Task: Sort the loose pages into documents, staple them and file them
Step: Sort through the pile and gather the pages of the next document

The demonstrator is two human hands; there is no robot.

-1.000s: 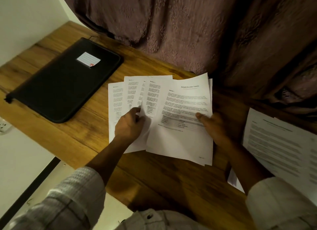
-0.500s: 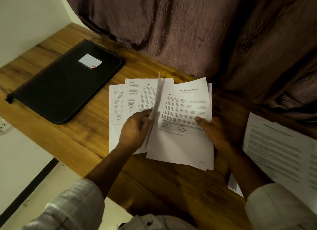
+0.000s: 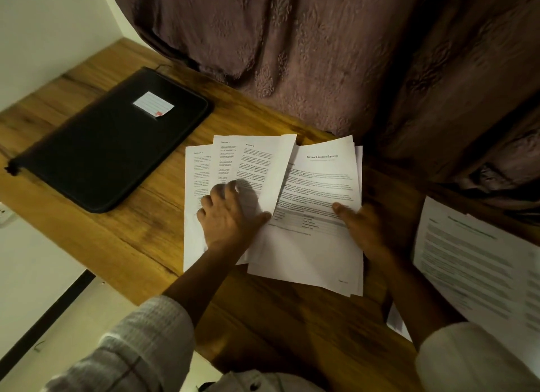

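A stack of loose pages (image 3: 315,254) lies on the wooden desk (image 3: 140,234), topped by a sheet headed "Sample Education Transcript". To its left, several pages (image 3: 201,169) are fanned out. One sheet (image 3: 279,175) stands curled up between the two groups, its blank back showing. My left hand (image 3: 228,219) rests with spread fingers on the fanned pages, and its thumb touches the raised sheet's lower edge. My right hand (image 3: 365,231) grips the stack's right edge, thumb on top, fingers hidden beneath. A black zip folder (image 3: 111,155) with a white label lies shut at the left.
More printed pages (image 3: 473,263) lie at the desk's right end, partly over its front edge. A brown curtain (image 3: 321,55) hangs along the back of the desk. A white wall and a socket (image 3: 3,213) are on the left. No stapler is in view.
My left hand lifted one sheet off the stack's left side and swung it leftward over the fanned pages, and its fingers have spread flat. The right hand has kept its grip.
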